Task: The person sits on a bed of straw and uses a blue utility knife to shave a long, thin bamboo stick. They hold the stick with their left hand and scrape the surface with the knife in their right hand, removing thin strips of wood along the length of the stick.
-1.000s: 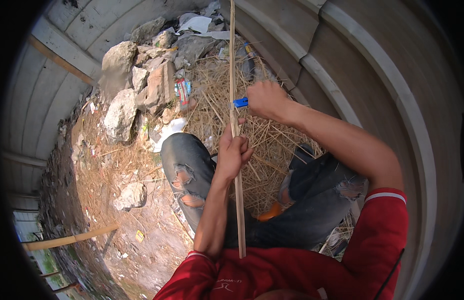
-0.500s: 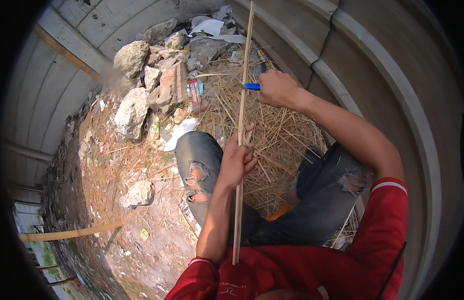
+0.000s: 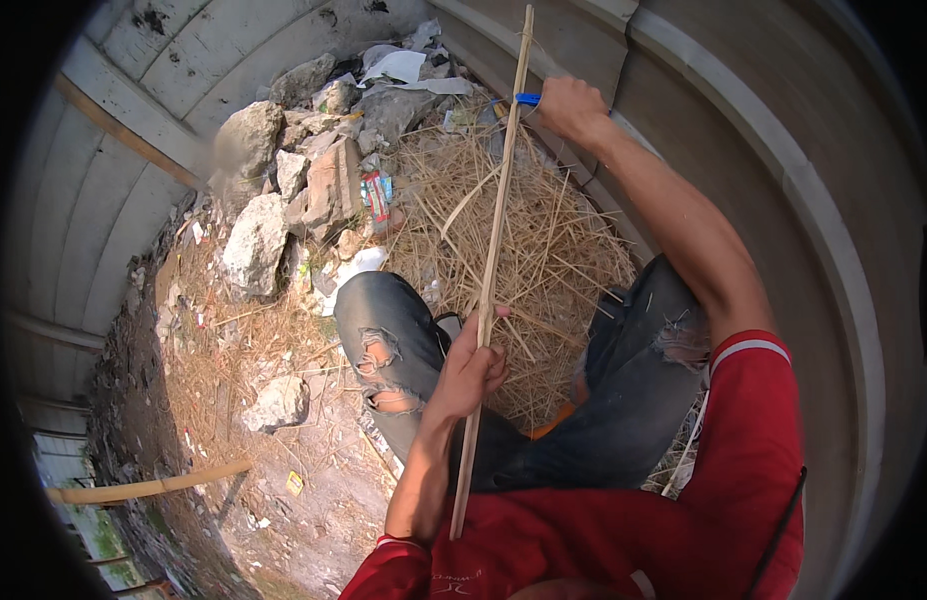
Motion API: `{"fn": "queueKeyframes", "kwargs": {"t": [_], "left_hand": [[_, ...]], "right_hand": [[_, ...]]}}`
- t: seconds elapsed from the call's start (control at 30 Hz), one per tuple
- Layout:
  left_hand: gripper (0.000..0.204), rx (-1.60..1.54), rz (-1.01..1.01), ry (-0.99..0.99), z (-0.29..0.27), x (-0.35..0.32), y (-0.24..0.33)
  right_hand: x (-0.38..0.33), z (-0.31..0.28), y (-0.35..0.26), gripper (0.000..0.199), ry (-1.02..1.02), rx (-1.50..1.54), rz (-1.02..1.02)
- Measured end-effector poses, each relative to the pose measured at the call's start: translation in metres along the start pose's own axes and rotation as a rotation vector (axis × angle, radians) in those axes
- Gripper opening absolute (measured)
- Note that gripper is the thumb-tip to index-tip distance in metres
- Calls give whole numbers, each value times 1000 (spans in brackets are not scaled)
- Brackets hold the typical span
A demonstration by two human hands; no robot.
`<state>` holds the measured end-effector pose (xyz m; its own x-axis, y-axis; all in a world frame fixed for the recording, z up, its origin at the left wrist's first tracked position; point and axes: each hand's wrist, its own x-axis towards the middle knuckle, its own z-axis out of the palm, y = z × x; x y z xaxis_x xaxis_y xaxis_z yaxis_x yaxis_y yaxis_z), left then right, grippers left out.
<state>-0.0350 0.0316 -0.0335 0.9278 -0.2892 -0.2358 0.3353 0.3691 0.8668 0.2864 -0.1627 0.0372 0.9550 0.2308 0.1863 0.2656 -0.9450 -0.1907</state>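
A long, thin strip of split bamboo [image 3: 497, 215] runs lengthwise before me, its lower end against my red shirt and its upper end pointing away. My left hand [image 3: 469, 372] is closed round its lower part, above my left knee. Near the far end, my right hand [image 3: 573, 108] grips a blue utility knife [image 3: 528, 99], held across the strip and touching it. Most of the knife is hidden in the fist, and its blade cannot be made out. A thin curl of wood [image 3: 467, 203] shows beside the strip.
Pale shavings [image 3: 543, 270] cover the ground between my bent legs. Rocks and broken bricks [image 3: 328, 190] lie in a heap at the far left, with litter around them. A corrugated metal wall [image 3: 783, 170] rises close on my right. A bamboo pole [image 3: 153, 486] juts in at the left.
My right hand and the knife have moved away from me, up along the strip toward its far end. My left hand has shifted slightly nearer to me, still holding the strip.
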Motion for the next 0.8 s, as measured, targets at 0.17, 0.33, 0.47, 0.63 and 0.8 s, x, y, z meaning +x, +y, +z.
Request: {"fn": "queueKeyframes", "kwargs": {"t": [0.17,0.33,0.47,0.63,0.8], "left_hand": [[52,38,-13,-24,5,8,-2],[47,72,-38,-29,0,5,7],[44,183,-23,-15,-8,8,9],[42,276,62,13,-1,18,18],[40,443,129,54,-7,27,18]], "right_hand": [[2,-4,5,27,-14,10,120],[4,-6,-2,25,-44,191,109],[3,3,10,26,-231,583,126],[-1,-6,22,24,-575,1396,291],[-9,-8,3,25,-652,1659,173]]}}
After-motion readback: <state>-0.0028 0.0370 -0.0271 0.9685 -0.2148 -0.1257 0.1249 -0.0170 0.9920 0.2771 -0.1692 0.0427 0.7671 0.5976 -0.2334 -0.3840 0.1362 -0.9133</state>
